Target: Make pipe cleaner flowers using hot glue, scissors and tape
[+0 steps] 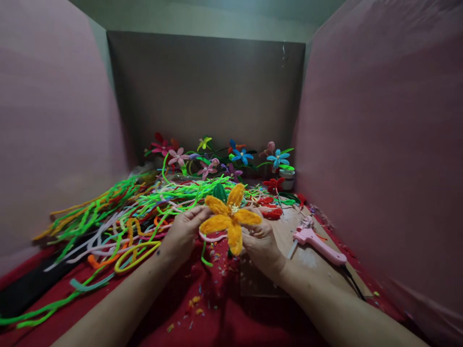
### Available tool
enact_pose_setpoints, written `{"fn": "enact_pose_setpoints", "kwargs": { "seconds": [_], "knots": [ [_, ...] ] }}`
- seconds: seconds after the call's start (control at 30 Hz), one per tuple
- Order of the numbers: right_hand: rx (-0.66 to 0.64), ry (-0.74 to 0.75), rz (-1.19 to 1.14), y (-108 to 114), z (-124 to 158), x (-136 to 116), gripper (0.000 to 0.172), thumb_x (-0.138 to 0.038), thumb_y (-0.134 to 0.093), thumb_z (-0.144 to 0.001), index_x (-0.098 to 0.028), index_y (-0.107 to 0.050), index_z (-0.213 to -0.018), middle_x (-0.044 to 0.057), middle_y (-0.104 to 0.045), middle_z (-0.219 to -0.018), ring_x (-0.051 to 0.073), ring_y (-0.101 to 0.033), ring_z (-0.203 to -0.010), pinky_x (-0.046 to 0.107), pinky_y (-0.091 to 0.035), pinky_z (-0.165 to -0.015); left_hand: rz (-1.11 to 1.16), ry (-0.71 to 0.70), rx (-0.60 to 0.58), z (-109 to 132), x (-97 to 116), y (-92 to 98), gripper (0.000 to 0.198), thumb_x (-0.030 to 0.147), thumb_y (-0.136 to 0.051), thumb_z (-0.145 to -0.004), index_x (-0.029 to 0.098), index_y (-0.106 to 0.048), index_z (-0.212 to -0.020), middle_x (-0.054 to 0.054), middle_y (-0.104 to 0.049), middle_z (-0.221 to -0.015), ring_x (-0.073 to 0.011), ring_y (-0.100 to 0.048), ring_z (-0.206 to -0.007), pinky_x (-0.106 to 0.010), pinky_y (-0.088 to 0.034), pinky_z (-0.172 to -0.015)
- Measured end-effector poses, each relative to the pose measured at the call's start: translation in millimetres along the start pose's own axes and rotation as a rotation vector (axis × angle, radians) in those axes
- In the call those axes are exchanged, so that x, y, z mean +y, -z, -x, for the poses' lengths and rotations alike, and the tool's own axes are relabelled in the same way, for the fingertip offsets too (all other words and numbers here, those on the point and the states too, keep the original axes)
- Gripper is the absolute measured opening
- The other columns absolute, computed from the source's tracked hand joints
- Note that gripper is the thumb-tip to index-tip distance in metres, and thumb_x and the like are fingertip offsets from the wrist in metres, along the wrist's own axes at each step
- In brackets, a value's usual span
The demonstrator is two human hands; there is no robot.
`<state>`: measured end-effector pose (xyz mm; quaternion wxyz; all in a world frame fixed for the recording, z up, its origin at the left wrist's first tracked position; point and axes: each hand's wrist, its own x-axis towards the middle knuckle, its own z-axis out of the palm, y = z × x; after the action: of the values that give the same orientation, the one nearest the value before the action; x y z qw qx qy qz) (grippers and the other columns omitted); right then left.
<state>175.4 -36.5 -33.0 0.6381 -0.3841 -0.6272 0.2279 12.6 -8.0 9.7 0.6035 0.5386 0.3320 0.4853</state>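
Above the red-covered worktop (217,313), both hands grasp the orange pipe-cleaner flower (230,218). The left hand (184,231) pinches a petal and the right hand (262,246) closes around its base. Five petals and a pale centre look formed; whether a stem is attached I cannot tell. Finished flowers (217,156) stand behind, with loose pipe cleaners (119,217) to the left and a pink glue gun (318,241) to the right.

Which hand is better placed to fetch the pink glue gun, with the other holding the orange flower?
Right, probably. The right hand is nearest the glue gun, which lies on its side of the flower; the left hand would have to cross.
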Motion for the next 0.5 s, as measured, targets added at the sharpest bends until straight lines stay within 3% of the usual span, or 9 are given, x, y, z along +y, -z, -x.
{"fn": "enact_pose_setpoints", "kwargs": {
  "seconds": [0.07, 0.1, 0.2, 0.33, 0.5],
  "knots": [
    [0.018, 0.04, 0.056, 1.1, 0.0, 2.1, 0.011, -0.025, -0.068, -0.075, -0.028, -0.074, -0.083, 0.004, -0.061, -0.093, 0.022, -0.052, -0.095, 0.039, -0.041, -0.088, 0.037, -0.085, 0.119, 4.3, 15.5, 4.9, 0.02, 0.035, -0.072, -0.069, 0.016, -0.066, -0.072, 0.001, -0.061, -0.061, -0.0112, -0.055, -0.058, -0.022, -0.047, -0.06],
    [0.028, 0.06, 0.085, 1.9, -0.1, 2.5, 0.01, -0.024, -0.067, -0.076, -0.028, -0.074, -0.082, 0.004, -0.061, -0.093, 0.021, -0.052, -0.094, 0.038, -0.042, -0.087, 0.028, -0.108, 0.122, 8.1, 23.1, 6.2, 0.023, 0.039, -0.07, -0.071, 0.016, -0.065, -0.072, 0.001, -0.06, -0.061, -0.0105, -0.054, -0.056, -0.021, -0.047, -0.057],
    [0.042, 0.113, 0.171, 5.3, -1.0, 1.9, 0.01, -0.021, -0.065, -0.077, -0.026, -0.073, -0.077, 0.004, -0.061, -0.092, 0.021, -0.051, -0.092, 0.037, -0.041, -0.085, -0.096, -0.125, -0.007, 21.1, 42.1, 4.0, 0.036, 0.05, -0.061, -0.077, 0.015, -0.066, -0.071, -0.001, -0.061, -0.063, -0.0116, -0.053, -0.053, -0.022, -0.044, -0.049],
    [0.039, 0.18, 0.241, 9.0, -3.3, -3.8, 0.009, -0.022, -0.065, -0.078, -0.026, -0.072, -0.076, 0.004, -0.062, -0.09, 0.02, -0.051, -0.09, 0.037, -0.04, -0.083, -0.293, -0.031, -0.198, 27.2, 56.1, -7.9, 0.032, 0.044, -0.061, -0.08, 0.014, -0.066, -0.069, -0.002, -0.062, -0.063, -0.0106, -0.053, -0.054, -0.02, -0.041, -0.05],
    [0.02, 0.226, 0.302, 10.7, -4.5, -10.0, 0.01, -0.022, -0.065, -0.078, -0.025, -0.072, -0.071, 0.004, -0.062, -0.09, 0.02, -0.05, -0.087, 0.037, -0.039, -0.081, -0.143, 0.144, -0.218, 18.0, 58.7, -16.5, 0.024, 0.034, -0.072, -0.069, 0.012, -0.066, -0.063, -0.002, -0.061, -0.059, -0.008, -0.05, -0.05, -0.018, -0.039, -0.048]
  ]
}}
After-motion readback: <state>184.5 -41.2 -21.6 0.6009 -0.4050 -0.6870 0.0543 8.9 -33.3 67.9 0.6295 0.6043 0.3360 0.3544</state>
